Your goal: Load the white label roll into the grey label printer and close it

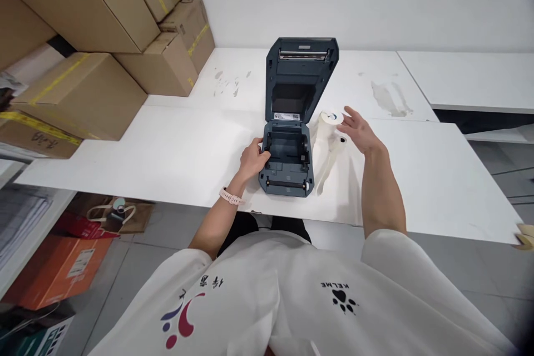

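A dark grey label printer (287,156) sits on the white table (167,156) with its lid (301,75) flipped up and its inner bay bare. My left hand (253,157) grips the printer's left side, fingers curled over the edge. A white paper roll (327,128) stands just right of the printer, and a strip of paper trails from it toward the table's front edge. My right hand (357,129) hovers beside the roll with its fingers spread, holding nothing.
Cardboard boxes (104,28) with yellow tape are stacked at the back left of the table. A second white table (471,78) adjoins at the right. Under the table on the left stand an orange box (58,270) and a paper bag (114,216).
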The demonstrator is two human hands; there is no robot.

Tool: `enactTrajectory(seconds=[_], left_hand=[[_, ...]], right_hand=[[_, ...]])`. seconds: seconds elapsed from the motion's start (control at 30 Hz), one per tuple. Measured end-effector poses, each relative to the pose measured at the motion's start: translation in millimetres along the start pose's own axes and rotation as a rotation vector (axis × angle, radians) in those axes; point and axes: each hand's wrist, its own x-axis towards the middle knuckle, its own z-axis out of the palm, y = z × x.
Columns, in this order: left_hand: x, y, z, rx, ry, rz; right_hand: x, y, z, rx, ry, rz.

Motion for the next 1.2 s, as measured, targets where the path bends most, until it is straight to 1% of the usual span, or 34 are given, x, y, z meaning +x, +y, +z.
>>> enactTrajectory(seconds=[0.07, 0.13, 0.2, 0.27, 0.33, 0.4, 0.43, 0.5, 0.53, 0.6, 0.67, 0.73, 0.8, 0.83, 0.9, 0.97, 1.07, 1.13, 1.2], left_hand=[[0.5, -1.6, 1.0, -0.011, 0.001, 0.003], [0.7, -2.6, 1.9, -0.018, 0.003, 0.005], [0.6, -2.9, 2.6, -0.026, 0.010, 0.007], [0.2, -3.0, 3.0, -0.028, 0.018, 0.008], [0.0, -3.3, 3.3, -0.019, 0.024, 0.009], [0.4, -4.1, 3.7, -0.007, 0.026, 0.013], [0.9, -4.8, 3.9, -0.007, 0.027, 0.016], [2.2, -6.2, 4.6, -0.013, 0.031, 0.020], [2.8, -6.9, 5.1, -0.015, 0.036, 0.023], [3.9, -8.2, 6.3, -0.018, 0.049, 0.030], [4.5, -9.1, 7.6, -0.035, 0.051, 0.032], [4.6, -9.6, 8.6, -0.061, 0.047, 0.031], [4.2, -9.8, 8.9, -0.084, 0.046, 0.030], [3.9, -9.8, 8.9, -0.092, 0.047, 0.030], [2.4, -9.7, 8.6, -0.114, 0.045, 0.024], [0.1, -10.0, 8.7, -0.140, 0.044, 0.018], [-2.3, -12.4, 11.1, -0.179, 0.050, 0.012], [-1.2, -15.7, 14.8, -0.229, 0.058, 0.007], [2.0, -19.5, 19.0, -0.317, 0.054, -0.001]], right_hand=[[-26.0, 5.1, -8.5, 0.057, -0.009, -0.015], [-50.0, 10.2, -7.2, 0.063, -0.076, 0.007], [-66.7, 13.6, 3.1, 0.031, -0.118, 0.048], [-75.2, 11.5, 16.4, 0.030, -0.122, 0.051], [-77.8, -0.1, 27.4, 0.080, -0.123, -0.016], [-77.5, -23.5, 36.5, 0.140, -0.146, -0.100], [-76.6, -39.1, 42.0, 0.131, -0.184, -0.138], [-73.0, -73.9, 58.6, -0.012, -0.324, -0.218], [-70.0, -90.7, 70.4, -0.152, -0.417, -0.275], [-61.8, -117.6, 99.8, -0.490, -0.549, -0.391], [-52.9, -131.5, 131.4, -0.838, -0.620, -0.421], [-47.1, -133.6, 156.8, -1.089, -0.653, -0.389], [-47.9, -129.5, 170.1, -1.199, -0.654, -0.367], [-51.5, -126.9, 171.7, -1.213, -0.645, -0.368], [-65.6, -122.0, 167.1, -1.202, -0.595, -0.396], [-88.2, -117.2, 157.2, -1.127, -0.514, -0.460], [-130.3, -106.8, 146.2, -0.942, -0.427, -0.585], [-156.5, -97.5, 145.3, -0.879, -0.364, -0.630], [-176.6, -88.2, 148.2, -0.863, -0.275, -0.645]])
